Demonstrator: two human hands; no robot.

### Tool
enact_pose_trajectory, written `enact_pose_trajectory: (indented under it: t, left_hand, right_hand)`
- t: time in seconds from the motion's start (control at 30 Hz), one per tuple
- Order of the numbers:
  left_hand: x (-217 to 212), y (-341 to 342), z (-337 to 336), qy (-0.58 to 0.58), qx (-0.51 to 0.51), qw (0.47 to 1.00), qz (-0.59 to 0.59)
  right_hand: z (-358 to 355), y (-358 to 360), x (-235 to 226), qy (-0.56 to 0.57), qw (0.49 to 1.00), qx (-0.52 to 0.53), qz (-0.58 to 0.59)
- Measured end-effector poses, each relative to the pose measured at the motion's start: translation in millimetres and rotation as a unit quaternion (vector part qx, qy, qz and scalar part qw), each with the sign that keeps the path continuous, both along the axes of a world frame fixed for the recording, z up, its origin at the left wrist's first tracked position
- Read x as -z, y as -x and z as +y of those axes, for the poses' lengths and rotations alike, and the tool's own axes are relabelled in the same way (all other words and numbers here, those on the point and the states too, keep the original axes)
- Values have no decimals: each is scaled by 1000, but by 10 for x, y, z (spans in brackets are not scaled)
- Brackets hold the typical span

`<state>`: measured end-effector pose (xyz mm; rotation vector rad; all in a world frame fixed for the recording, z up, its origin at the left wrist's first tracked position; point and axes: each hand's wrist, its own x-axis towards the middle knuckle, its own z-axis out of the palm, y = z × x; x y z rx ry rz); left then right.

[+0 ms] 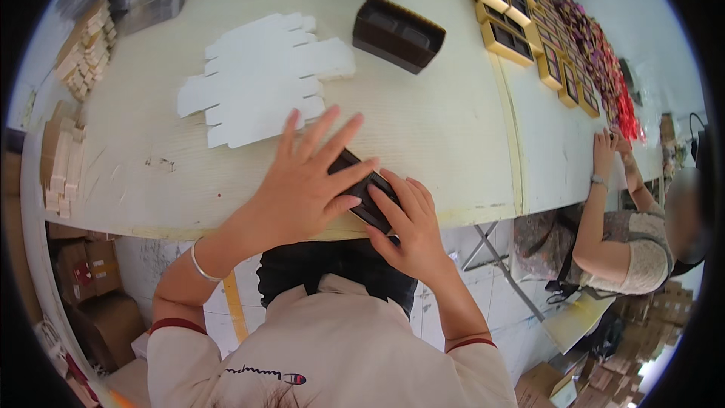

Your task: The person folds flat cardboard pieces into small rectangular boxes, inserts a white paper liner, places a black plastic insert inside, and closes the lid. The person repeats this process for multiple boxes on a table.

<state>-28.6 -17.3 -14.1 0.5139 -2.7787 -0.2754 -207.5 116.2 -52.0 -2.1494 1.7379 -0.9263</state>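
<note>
A: Nearest the camera, what are the worker's hands doing?

B: Both rest on a dark tray lying at the near edge of the pale table. The left hand lies flat on top of it, fingers spread wide and stretched out, palm pressing down; a thin bangle circles that wrist. The right hand comes in from the near side, fingers curled loosely over the tray's right end, thumb by the table edge. Neither hand is a closed fist; whether the right one truly grips the tray or only steadies it cannot be told.

A: And the tray itself?

B: It is flat on the tabletop, angled slightly, mostly hidden beneath the two hands.

A: Just beyond the hands?

B: A fanned pile of white die-cut card blanks lies just past the left hand's fingertips, apart from them. Farther back stand two dark brown moulded trays, one behind the other.

A: To the sides?

B: Stacks of small tan cartons sit along the left rim. On the far right, rows of gold-edged boxes run beside a heap of red and purple wrapped pieces. Another person's hands rest on the table's right edge there, well apart from the worker's own.
</note>
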Motion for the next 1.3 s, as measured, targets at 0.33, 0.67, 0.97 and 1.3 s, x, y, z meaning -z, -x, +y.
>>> enact_pose_trajectory:
  t: [0.33, 0.67, 0.97, 1.3]
  left_hand:
    - [384, 54, 169, -163, -52, 982, 79]
    - [334, -91, 332, -39, 1, 998, 58]
    - [280, -118, 280, -139, 24, 986, 89]
    - [-18, -342, -99, -73, -110, 983, 127]
  right_hand:
    - [19, -166, -71, -26, 969, 65, 237]
    - [41, -24, 90, 40, 998, 14, 41]
    - [34, 52, 56, 94, 995, -34, 21]
    - [-336, 1288, -445, 91, 982, 108, 127]
